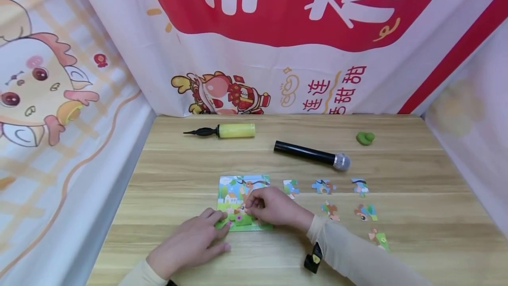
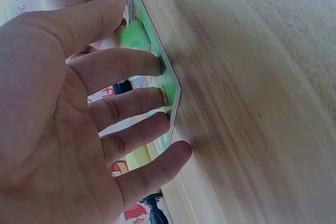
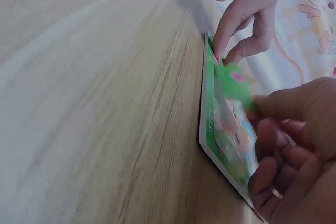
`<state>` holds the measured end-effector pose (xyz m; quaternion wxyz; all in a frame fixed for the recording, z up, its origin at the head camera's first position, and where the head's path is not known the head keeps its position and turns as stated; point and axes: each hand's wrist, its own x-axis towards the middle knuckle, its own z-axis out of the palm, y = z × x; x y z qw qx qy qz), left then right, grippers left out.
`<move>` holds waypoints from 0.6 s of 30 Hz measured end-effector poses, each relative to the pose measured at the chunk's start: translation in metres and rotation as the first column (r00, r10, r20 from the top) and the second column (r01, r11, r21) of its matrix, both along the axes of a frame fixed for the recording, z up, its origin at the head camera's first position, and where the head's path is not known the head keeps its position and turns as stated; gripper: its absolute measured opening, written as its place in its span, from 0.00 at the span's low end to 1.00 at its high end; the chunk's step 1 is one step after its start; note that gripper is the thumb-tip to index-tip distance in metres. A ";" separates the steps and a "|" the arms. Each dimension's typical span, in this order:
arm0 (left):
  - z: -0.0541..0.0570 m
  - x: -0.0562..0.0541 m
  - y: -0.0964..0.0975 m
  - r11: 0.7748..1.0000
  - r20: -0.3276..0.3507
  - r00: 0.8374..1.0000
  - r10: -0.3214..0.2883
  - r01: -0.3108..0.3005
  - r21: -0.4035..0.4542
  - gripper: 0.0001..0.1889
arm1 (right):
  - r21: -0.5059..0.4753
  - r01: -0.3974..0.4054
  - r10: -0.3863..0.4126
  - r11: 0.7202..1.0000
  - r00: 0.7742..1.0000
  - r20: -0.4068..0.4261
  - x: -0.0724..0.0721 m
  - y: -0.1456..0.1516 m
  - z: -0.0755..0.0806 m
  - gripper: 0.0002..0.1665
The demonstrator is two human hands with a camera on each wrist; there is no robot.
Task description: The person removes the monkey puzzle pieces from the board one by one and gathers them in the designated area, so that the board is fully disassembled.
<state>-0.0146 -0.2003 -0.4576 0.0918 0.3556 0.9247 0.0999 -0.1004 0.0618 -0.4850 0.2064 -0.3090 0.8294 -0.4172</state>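
Note:
A jigsaw puzzle board point(image 1: 258, 228) with a house and animal picture lies on the table in front of me. My right hand point(image 1: 275, 208) is over its lower half, pinching a green puzzle piece with a pink flower point(image 3: 236, 83) between thumb and fingers. In the right wrist view that piece is tilted above the board's surface and blurred. My left hand point(image 1: 194, 241) has its fingers extended, fingertips resting on the board's lower left corner, thumb apart from it. The left wrist view shows these fingertips point(image 2: 152, 65) along the board's edge.
Several loose puzzle pieces point(image 1: 324, 186) are spread to the right of the board. Behind them lie a black microphone point(image 1: 307, 152), a yellow hand pump point(image 1: 236, 130) and a small green object point(image 1: 365, 138). Printed cloth point(image 1: 285, 78) hangs along the table's back and sides.

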 end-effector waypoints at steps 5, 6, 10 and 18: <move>-0.001 -0.002 0.001 1.000 0.013 1.000 0.005 -0.005 0.007 0.28 | -0.041 0.012 -0.009 0.999 0.996 0.085 0.005 0.050 0.012 0.03; -0.001 -0.002 0.001 1.000 0.018 1.000 0.007 -0.007 0.007 0.28 | -0.032 0.016 -0.013 0.999 0.996 0.087 0.008 0.066 0.015 0.03; -0.002 -0.002 0.000 1.000 0.048 0.999 0.012 -0.012 0.005 0.28 | 0.001 0.061 -0.061 0.998 0.997 0.047 0.028 0.137 0.020 0.02; -0.002 -0.002 0.000 0.999 0.030 0.999 -0.021 0.020 0.026 0.29 | 0.009 0.120 -0.121 0.993 0.992 0.041 0.065 0.219 0.013 0.02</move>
